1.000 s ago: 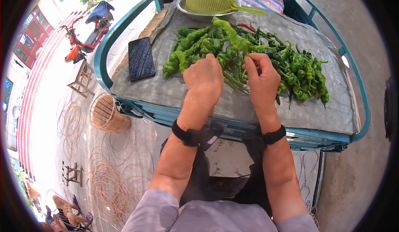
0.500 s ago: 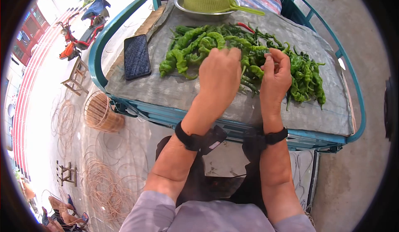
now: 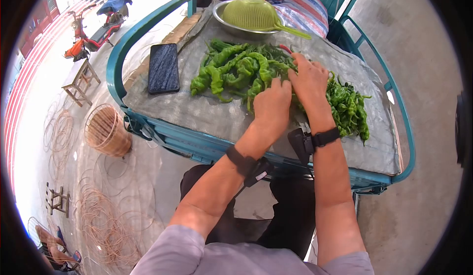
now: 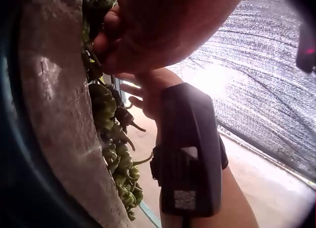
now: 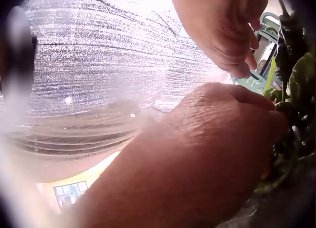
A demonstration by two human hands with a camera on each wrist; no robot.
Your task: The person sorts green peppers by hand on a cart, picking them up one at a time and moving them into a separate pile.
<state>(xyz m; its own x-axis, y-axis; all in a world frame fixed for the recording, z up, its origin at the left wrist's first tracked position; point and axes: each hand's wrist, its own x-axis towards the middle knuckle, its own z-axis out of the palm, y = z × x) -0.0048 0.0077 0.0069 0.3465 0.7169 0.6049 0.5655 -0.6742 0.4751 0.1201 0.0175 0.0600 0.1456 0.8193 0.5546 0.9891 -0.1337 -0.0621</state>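
Observation:
Twisted green peppers (image 3: 245, 70) lie heaped on a grey sheet (image 3: 167, 110) over the cart bed. At the near side of the heap my left hand (image 3: 272, 106) pinches a green pepper (image 5: 292, 108) in its curled fingers; the head view hides most of it. My right hand (image 3: 311, 83) is just to the right, over the middle of the heap. Its fingers look loosely spread in the left wrist view, with nothing seen between them. More peppers (image 3: 351, 108) lie right of that hand, and a red pepper (image 3: 285, 49) shows behind.
A green strainer (image 3: 250, 14) sits upside down in a metal bowl (image 3: 220, 15) at the back. A dark phone (image 3: 164, 68) lies on the left. Teal rails (image 3: 117, 63) border the cart. A wicker basket (image 3: 109, 129) and stool (image 3: 81, 82) stand on the ground.
A long green pepper held up between both hands a second ago is no longer raised. Both hands have come down close together over the heap, the left one further right. The head view has shifted.

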